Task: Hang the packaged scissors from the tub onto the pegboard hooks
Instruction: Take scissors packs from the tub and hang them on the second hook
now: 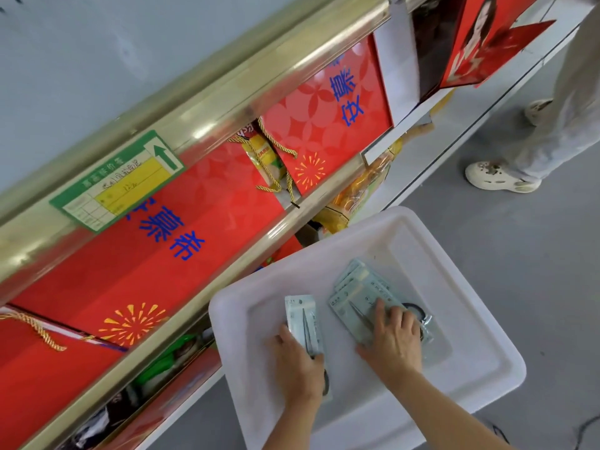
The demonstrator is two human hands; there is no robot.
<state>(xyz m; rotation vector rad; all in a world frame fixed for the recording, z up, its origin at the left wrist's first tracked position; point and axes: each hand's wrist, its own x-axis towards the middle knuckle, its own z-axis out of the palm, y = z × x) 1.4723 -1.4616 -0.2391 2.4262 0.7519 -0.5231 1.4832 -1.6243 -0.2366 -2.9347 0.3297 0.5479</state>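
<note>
White tub (487,368) sits on the grey floor (519,254) beside a shelf (227,102) of red gift boxes (194,228). Left hand (297,362) grips one packaged scissors (302,316) by its lower end, the pack raised on edge inside the tub. Right hand (394,336) lies fingers-spread on the fanned stack of scissor packs (357,290) at the tub bottom (whether the thumb hooks under a pack I cannot tell). A bystander's pale clogs (500,177) stand at upper right.

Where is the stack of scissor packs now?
In the head view, the stack lies in the white tub, right of centre, under the right hand.
</note>
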